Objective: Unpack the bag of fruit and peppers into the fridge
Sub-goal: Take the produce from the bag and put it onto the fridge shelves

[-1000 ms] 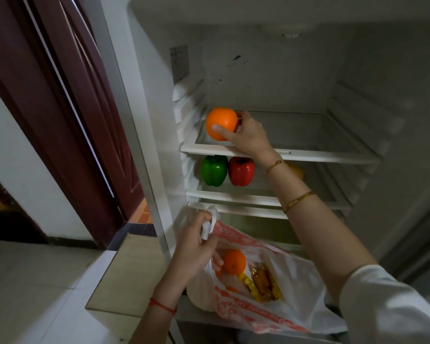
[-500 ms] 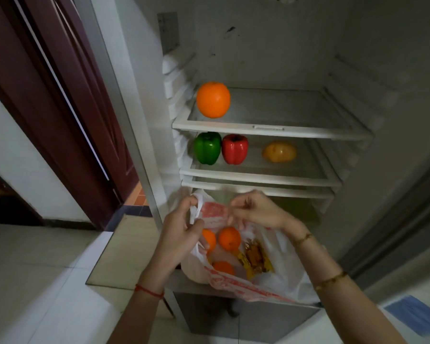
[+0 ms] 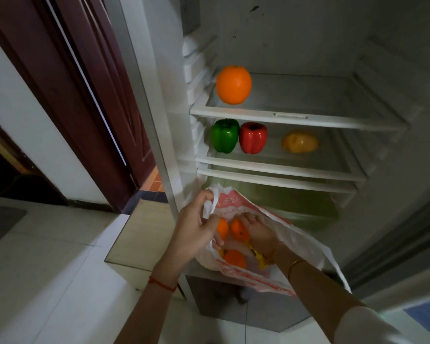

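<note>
2 hands at bag (image 3: 278, 279): left hand (image 3: 196, 232) grips handle, right hand (image 3: 257, 230) inside.

bag (image 3: 236, 203) print illegible, no other txt

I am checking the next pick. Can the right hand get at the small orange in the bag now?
Probably yes. The left hand holds the bag open by its handle, and the right hand is already inside, fingers on the small orange. Nothing blocks it.

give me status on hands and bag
Left hand gripping white-and-red plastic bag handle. Right hand inside, on small orange fruit. Nothing blocking shelves.
</note>
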`<state>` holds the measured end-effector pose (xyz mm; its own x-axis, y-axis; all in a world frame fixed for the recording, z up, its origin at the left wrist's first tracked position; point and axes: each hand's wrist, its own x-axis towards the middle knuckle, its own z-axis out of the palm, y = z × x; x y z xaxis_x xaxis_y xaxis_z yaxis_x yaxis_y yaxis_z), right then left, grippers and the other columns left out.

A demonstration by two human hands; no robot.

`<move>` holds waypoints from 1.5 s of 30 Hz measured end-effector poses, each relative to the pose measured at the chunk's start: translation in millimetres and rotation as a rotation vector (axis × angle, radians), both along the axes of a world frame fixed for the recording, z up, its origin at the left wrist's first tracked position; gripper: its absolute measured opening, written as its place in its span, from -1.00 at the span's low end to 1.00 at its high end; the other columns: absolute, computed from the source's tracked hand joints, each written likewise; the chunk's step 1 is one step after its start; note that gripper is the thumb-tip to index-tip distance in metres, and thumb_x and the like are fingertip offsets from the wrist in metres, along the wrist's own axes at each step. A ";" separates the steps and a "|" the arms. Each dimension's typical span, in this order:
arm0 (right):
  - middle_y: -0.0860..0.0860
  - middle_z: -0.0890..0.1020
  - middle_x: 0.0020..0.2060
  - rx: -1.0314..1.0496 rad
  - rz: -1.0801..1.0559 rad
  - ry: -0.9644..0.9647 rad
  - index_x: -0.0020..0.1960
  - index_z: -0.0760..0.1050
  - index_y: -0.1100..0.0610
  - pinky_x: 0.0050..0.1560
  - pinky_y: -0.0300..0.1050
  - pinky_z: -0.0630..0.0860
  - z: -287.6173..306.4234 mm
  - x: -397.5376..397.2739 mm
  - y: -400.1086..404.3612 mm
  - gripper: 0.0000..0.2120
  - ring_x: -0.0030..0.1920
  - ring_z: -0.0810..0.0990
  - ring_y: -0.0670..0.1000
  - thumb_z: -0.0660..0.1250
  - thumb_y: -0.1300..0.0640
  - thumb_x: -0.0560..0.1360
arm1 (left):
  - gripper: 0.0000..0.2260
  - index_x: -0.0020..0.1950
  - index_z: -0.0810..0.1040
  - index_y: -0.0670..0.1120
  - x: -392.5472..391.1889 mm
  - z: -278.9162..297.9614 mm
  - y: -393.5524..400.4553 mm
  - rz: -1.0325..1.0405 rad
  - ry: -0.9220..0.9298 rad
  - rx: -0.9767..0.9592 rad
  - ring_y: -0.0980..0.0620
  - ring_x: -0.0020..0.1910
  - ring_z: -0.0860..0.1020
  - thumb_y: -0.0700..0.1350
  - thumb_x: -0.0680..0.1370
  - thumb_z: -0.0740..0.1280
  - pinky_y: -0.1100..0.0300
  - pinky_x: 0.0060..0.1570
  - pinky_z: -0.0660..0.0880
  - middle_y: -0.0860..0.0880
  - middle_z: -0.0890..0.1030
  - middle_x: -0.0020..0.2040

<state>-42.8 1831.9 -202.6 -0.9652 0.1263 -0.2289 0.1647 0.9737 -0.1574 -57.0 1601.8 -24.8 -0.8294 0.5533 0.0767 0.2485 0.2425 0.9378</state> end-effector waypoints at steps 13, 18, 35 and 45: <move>-0.14 0.48 0.16 -0.472 -0.341 0.062 0.35 0.31 -0.01 0.06 -0.31 0.47 9.0 -0.7 -10.1 -0.18 0.10 0.53 -0.11 0.53 -0.28 0.23 | -0.81 0.14 0.40 -0.09 -7.8 -0.4 6.0 -0.048 -0.023 0.003 -0.15 -0.45 0.67 -0.34 0.60 0.23 -0.04 -0.41 0.64 -0.24 0.69 -0.17; -0.14 0.63 0.02 -0.728 -0.362 0.045 0.16 0.55 -0.07 0.15 -0.12 0.54 50.3 22.1 5.2 -0.55 0.08 0.60 -0.08 0.48 -0.21 0.33 | -0.82 0.16 0.41 -0.16 -8.7 3.1 14.1 -0.068 -0.014 0.013 -0.08 -0.47 0.65 -0.36 0.60 0.24 0.15 -0.48 0.58 -0.24 0.67 -0.10; -0.07 0.59 0.03 -0.897 -0.409 0.975 0.18 0.45 0.00 0.03 -0.09 0.59 313.9 -5.2 41.9 -0.60 0.06 0.61 -0.03 0.43 -0.08 0.40 | -0.86 0.12 0.43 -0.17 -14.3 11.3 44.5 -0.074 -0.004 -0.005 -0.02 -0.52 0.63 -0.35 0.61 0.23 0.23 -0.55 0.51 -0.14 0.57 -0.10; 0.02 0.56 0.09 -0.557 -0.441 0.835 0.32 0.41 0.16 -0.01 -0.21 0.41 317.2 -67.6 52.7 -0.49 0.04 0.51 -0.03 0.41 -0.06 0.46 | -0.83 0.15 0.42 -0.13 -21.2 10.1 41.8 -0.044 -0.050 0.003 -0.16 -0.47 0.65 -0.34 0.61 0.22 0.15 -0.53 0.56 -0.18 0.63 -0.05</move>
